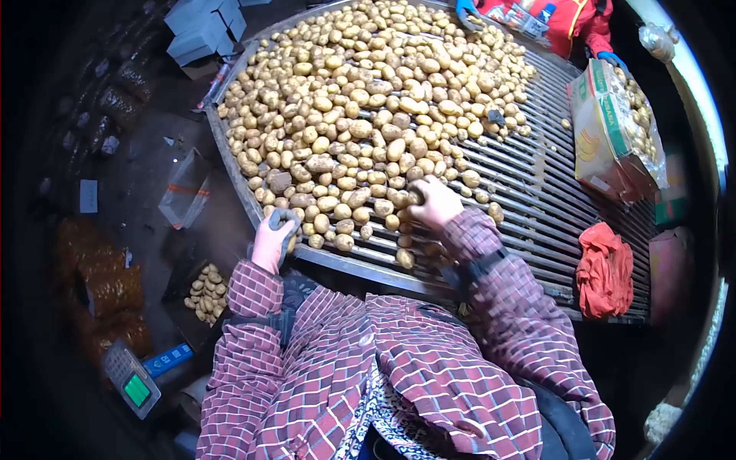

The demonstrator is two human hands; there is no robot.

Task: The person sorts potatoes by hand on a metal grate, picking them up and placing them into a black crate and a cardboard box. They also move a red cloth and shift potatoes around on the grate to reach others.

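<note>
A wide heap of potatoes (345, 107) covers much of the slatted metal sorting table (529, 184). My left hand (272, 238), in a pink glove with grey fingertips, is at the table's near left edge. Its fingers are curled round a potato (291, 244), only partly visible. My right hand (437, 204) reaches over the near side of the heap, its fingers bent round a potato (415, 198) that they mostly cover. Loose potatoes lie between the two hands, and one potato (405, 258) rests on the slats near the front rim.
Below left stands a container of potatoes (205, 295), near a scale display (137, 389). A red cloth bag (604, 270) and a potato-filled carton (602, 138) sit on the right. Across the table is a person in a red jacket (563, 23) with blue gloves.
</note>
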